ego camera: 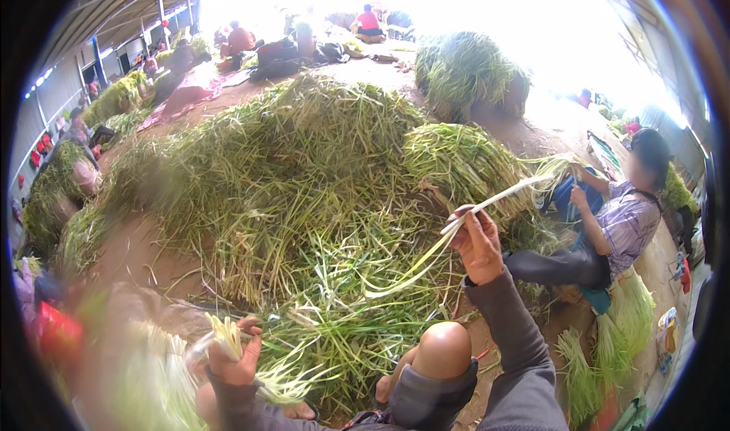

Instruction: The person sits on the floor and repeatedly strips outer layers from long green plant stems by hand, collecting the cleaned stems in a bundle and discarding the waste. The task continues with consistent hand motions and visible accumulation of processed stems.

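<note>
My right hand (pixel 478 242), raised at right of centre, pinches a long stalk with a white stem (pixel 510 194) and thin green leaves that hang to the left. Low at the left, my left hand (pixel 236 354) is closed around a small bunch of pale yellow-white stalks (pixel 226 337), whose leafy ends (pixel 293 379) spread out below the wrist. Between and beyond the hands lies a large heap of green, leafy stalks (pixel 285 203), reaching close to my bare knee (pixel 445 345).
A co-worker (pixel 627 214) sits at the right, handling stalks. Trimmed bundles (pixel 621 322) lie beside that person, and pale bundles (pixel 162 368) stand at my lower left. A thick sheaf (pixel 462 157) and a tall stack (pixel 470 74) stand beyond. Other people sit farther off.
</note>
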Demonstrator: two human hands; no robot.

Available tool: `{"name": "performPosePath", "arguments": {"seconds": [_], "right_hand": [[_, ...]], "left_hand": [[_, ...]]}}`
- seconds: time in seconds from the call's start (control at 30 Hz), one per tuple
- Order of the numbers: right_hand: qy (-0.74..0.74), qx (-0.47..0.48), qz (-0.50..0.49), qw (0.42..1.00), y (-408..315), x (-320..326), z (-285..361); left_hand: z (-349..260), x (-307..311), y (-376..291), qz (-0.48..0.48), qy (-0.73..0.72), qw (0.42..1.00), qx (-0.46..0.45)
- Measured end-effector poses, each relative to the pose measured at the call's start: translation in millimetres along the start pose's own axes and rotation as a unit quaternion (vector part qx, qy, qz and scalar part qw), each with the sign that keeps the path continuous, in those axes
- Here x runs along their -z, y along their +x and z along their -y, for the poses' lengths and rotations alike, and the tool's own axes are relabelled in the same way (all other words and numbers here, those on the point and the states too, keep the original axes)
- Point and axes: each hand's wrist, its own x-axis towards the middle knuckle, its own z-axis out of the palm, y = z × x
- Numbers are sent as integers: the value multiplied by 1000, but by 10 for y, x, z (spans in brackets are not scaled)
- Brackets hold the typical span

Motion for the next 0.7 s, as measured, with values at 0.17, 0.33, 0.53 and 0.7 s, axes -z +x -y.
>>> {"name": "performPosePath", "arguments": {"seconds": [0.17,0.33,0.53,0.7], "right_hand": [[34,43,5,998,-20,-216,28],[39,54,-2,998,-85,-363,62],[45,53,31,997,-131,-493,82],[78,17,57,995,-239,-781,-51]], "left_hand": [[-117,32,6,49,101,993,38],[-164,-20,-23,19,63,997,46],[-238,-172,-15,22,-15,999,40],[-318,-408,33,60,47,997,-27]]}}
